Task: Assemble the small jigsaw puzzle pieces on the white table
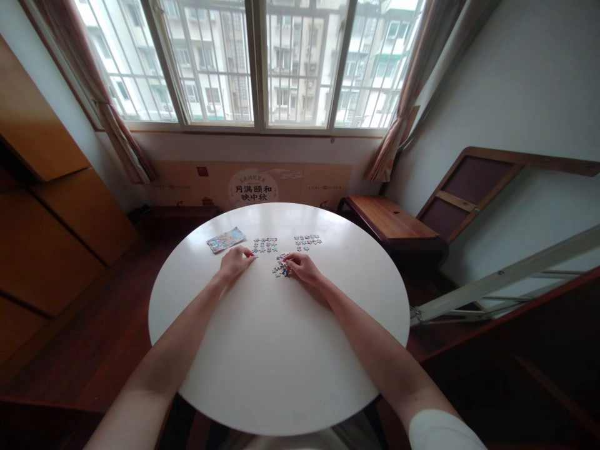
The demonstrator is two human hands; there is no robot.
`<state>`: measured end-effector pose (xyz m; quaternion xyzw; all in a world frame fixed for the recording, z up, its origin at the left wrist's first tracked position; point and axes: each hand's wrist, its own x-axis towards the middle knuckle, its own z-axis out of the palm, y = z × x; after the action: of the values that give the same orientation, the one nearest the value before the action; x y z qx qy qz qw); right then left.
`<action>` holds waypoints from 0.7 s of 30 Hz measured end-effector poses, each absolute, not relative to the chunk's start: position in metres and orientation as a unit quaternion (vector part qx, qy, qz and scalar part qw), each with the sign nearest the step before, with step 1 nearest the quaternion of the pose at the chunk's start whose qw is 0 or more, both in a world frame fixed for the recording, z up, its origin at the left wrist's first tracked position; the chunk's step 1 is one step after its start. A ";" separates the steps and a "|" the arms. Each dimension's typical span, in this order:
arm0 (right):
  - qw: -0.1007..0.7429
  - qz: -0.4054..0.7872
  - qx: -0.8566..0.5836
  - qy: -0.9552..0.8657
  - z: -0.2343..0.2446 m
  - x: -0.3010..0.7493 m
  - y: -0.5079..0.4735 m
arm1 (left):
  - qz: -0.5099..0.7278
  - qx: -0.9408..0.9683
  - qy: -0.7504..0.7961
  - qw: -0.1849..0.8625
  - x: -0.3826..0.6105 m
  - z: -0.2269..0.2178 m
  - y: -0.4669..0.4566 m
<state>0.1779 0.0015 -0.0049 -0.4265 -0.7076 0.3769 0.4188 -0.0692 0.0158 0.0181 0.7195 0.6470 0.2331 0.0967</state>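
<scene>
My left hand [235, 262] rests on the white table with thumb and finger pinched on a small puzzle piece [254, 257]. Just beyond its fingertips lies a block of puzzle pieces [265, 245] set out in short rows. My right hand [304, 267] is closed at the fingertips over a loose pile of puzzle pieces [280, 271]; its fingers hide part of the pile, and what they grip cannot be made out. Farther back on the right is a second group of spaced pieces [307, 240]. A colourful printed sheet [226, 240] lies left of the rows.
The round white table [276, 362] stands below a barred window [257, 69]. A low wooden bench [391, 217] is at the back right, with a leaning wooden frame [469, 194] behind it. Wooden cabinets [51, 244] line the left side.
</scene>
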 end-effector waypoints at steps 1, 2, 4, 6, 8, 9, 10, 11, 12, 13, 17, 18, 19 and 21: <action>0.418 0.376 -0.427 -0.708 -0.005 0.178 0.002 | 0.232 0.717 0.649 0.098 -0.069 0.018 0.016; 0.418 0.374 -0.427 -0.710 -0.005 0.178 0.002 | 0.231 0.715 0.652 0.100 -0.069 0.019 0.015; 0.417 0.369 -0.425 -0.714 -0.006 0.178 0.002 | 0.229 0.712 0.656 0.103 -0.069 0.020 0.015; 0.415 0.364 -0.425 -0.718 -0.006 0.178 0.003 | 0.228 0.709 0.659 0.104 -0.069 0.021 0.014; 0.414 0.361 -0.426 -0.719 -0.007 0.179 0.003 | 0.227 0.705 0.663 0.104 -0.069 0.021 0.014; 0.414 0.361 -0.426 -0.719 -0.007 0.179 0.004 | 0.227 0.704 0.664 0.105 -0.069 0.021 0.014; 0.414 0.363 -0.425 -0.719 -0.008 0.179 0.004 | 0.228 0.704 0.665 0.105 -0.069 0.021 0.015; 0.415 0.365 -0.423 -0.719 -0.008 0.179 0.004 | 0.229 0.704 0.665 0.104 -0.069 0.020 0.015; 0.415 0.366 -0.421 -0.719 -0.008 0.179 0.004 | 0.232 0.704 0.663 0.103 -0.069 0.020 0.016; 0.415 0.366 -0.420 -0.719 -0.009 0.179 0.004 | 0.235 0.704 0.662 0.102 -0.069 0.019 0.016; 0.416 0.363 -0.427 -0.716 -0.008 0.178 0.003 | 0.247 0.705 0.657 0.100 -0.069 0.016 0.017; 0.424 0.364 -0.430 -0.709 -0.007 0.178 0.002 | 0.250 0.707 0.653 0.100 -0.070 0.015 0.017; 0.437 0.363 -0.433 -0.700 -0.006 0.178 0.002 | 0.255 0.709 0.650 0.101 -0.071 0.014 0.018; 0.476 0.351 -0.442 -0.674 -0.003 0.179 0.002 | 0.275 0.707 0.643 0.101 -0.073 0.014 0.019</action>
<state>0.1787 0.0016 -0.0026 -0.4423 -0.6744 0.3508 0.4759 -0.0728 0.0193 0.0136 0.7072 0.6434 0.2751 0.1009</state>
